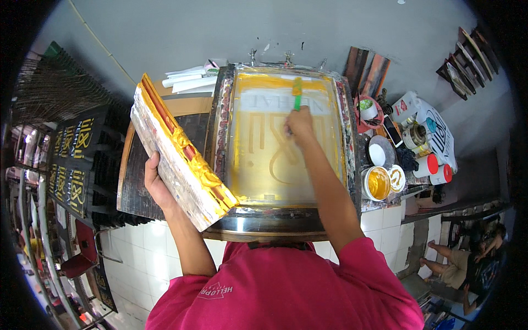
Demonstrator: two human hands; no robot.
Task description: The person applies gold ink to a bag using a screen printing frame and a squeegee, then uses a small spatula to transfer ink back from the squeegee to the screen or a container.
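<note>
My left hand [159,181] is closed around a wide wooden squeegee [168,159], tilted over the left side of the printing table. Thick yellow ink coats the red blade along its edge. My right hand [300,124] grips a small green-handled spatula [297,101]. Yellow ink covers its tip, which is at the ink band along the far end of a silkscreen frame [349,137]. Through the pale mesh [275,181] show a design and lettering. Yellow smears run along the mesh borders, and my right forearm hides part of its right side.
Right of the frame stand an ink tub [378,183], a white lid [397,177], red-capped jars [426,165] and a phone [392,131]. Paper sheets [192,80] lie at the back left. Printed black pieces [71,165] hang on a left rack. Another person [467,269] sits far right.
</note>
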